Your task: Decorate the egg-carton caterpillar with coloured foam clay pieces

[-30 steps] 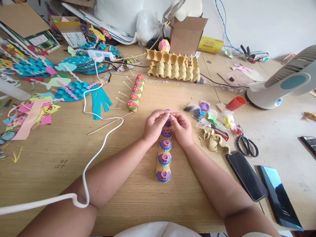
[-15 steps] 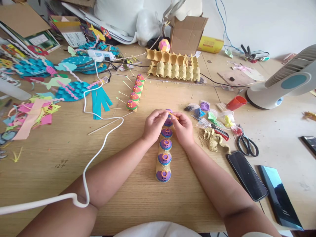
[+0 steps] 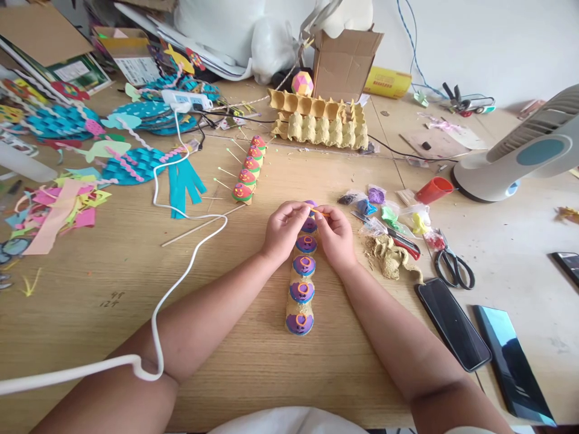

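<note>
A thin orange clay strand (image 3: 319,212) is pinched at its two ends between my left hand (image 3: 284,232) and my right hand (image 3: 336,236). Below the strand, an egg-carton strip (image 3: 302,307) lies lengthwise on the table, its bumps covered in purple and blue clay. The nearer bumps carry orange loops and small dark face marks. My hands are over the strip's far end and partly hide it. Beyond my left hand stands a second strip (image 3: 247,175) in red and green, with thin pins sticking out on its left.
A white cable (image 3: 194,253) crosses my left forearm. To the right are bagged clays (image 3: 389,216), a red cutter (image 3: 404,243), scissors (image 3: 453,267), phones (image 3: 453,322) and a fan (image 3: 520,150). Egg cartons (image 3: 321,123) sit behind; paper crafts (image 3: 136,166) lie left.
</note>
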Demonstrator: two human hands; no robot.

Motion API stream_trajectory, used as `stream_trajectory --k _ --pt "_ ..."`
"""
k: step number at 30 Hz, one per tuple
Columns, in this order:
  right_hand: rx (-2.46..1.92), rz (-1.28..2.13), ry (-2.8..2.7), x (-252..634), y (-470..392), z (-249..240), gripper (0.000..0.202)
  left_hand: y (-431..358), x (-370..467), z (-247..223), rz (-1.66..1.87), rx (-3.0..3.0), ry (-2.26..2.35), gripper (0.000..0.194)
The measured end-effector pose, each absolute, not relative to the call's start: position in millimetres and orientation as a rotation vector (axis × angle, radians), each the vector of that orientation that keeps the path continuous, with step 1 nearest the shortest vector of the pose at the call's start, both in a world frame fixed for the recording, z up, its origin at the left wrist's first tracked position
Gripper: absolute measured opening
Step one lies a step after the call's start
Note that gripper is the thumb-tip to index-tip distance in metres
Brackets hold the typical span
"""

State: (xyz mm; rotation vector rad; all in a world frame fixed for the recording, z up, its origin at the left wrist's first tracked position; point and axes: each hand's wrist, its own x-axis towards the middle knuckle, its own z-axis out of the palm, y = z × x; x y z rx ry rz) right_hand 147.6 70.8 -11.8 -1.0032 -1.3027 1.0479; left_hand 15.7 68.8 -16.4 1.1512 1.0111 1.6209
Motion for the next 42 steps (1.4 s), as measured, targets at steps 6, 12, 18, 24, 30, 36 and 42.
stream_trajectory --k 6,12,18,24,30,36,42 --pt "-1.002 1.016 -1.351 149 70 -10 0.028 68 16 -15 1.627 1.149 1.004 0.031" --pt "-1.008 0.971 -1.371 149 71 -9 0.024 69 16 -16 1.632 1.152 1.006 0.029" --pt "-1.026 1.052 -1.349 148 71 -9 0.027 70 15 -18 1.616 1.109 1.044 0.032" --pt "-0.975 1.021 -1.363 147 71 -6 0.024 68 15 -15 1.599 1.102 1.009 0.032" --pt "-0.961 1.054 -1.358 146 71 -6 0.024 68 16 -16 1.614 1.139 1.031 0.033" --pt "-1.021 0.994 -1.377 148 69 -3 0.03 70 17 -16 1.623 1.095 1.05 0.038" --pt "-1.062 0.914 -1.412 149 68 0 0.037 67 16 -14 1.597 1.138 1.028 0.036"
